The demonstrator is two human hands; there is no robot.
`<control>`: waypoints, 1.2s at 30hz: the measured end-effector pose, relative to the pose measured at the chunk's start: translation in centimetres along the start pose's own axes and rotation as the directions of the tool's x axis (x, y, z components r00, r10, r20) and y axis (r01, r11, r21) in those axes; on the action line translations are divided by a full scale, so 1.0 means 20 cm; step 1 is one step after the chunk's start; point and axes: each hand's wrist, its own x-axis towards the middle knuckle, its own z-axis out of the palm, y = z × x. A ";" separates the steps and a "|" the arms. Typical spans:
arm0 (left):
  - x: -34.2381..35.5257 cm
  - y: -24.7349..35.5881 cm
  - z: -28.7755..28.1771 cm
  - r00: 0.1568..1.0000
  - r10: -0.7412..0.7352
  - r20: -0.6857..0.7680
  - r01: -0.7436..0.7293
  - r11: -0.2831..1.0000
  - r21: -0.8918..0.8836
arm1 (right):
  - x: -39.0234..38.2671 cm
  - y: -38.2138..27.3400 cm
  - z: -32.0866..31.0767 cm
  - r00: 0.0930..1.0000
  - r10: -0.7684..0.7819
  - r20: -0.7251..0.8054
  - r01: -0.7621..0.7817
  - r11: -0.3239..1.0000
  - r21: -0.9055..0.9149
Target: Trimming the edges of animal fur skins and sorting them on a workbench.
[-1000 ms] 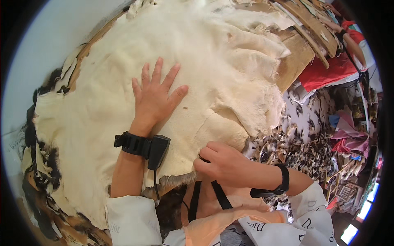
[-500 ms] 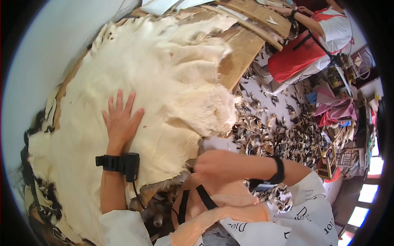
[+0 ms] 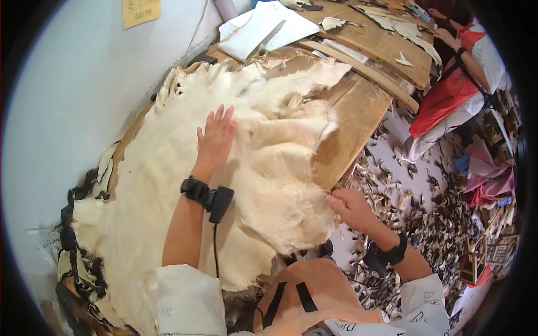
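Observation:
A large cream-coloured hide [image 3: 168, 185] lies spread over a wooden table, its surface rippled toward the right and its fringe ragged. My left hand [image 3: 217, 137] rests flat on its upper middle, fingers extended. At the hide's right edge, beside the table corner, my right hand [image 3: 354, 210] is closed, with the fingertips pinched on the hide's rim; the exact grip is partly hidden. Both wrists carry black straps with a small device.
Bare wood of the table [image 3: 356, 123] shows right of the hide, with loose boards [image 3: 370, 64] beyond. White sheets [image 3: 269, 28] lie at the back by the wall. Many dark and pale scraps [image 3: 409, 224] cover the floor. A co-worker in a red apron [image 3: 448, 101] works at far right.
My left hand has slid farther up the hide. My right hand has moved from the hide's near edge up to its right edge. The whole view has shifted.

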 end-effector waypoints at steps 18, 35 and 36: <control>0.06 0.02 0.09 0.996 -0.079 0.043 0.070 0.981 0.183 | -0.19 0.23 0.04 0.940 -0.094 0.327 0.009 0.967 0.253; 0.03 0.08 0.06 0.990 -0.115 0.082 0.095 0.972 0.217 | 0.66 -0.04 -0.32 0.587 -0.717 0.377 0.715 0.240 -0.657; 0.03 0.08 0.05 0.991 -0.103 0.081 0.085 0.976 0.201 | 0.72 -0.01 -0.31 0.490 -0.768 0.412 0.791 0.194 -0.580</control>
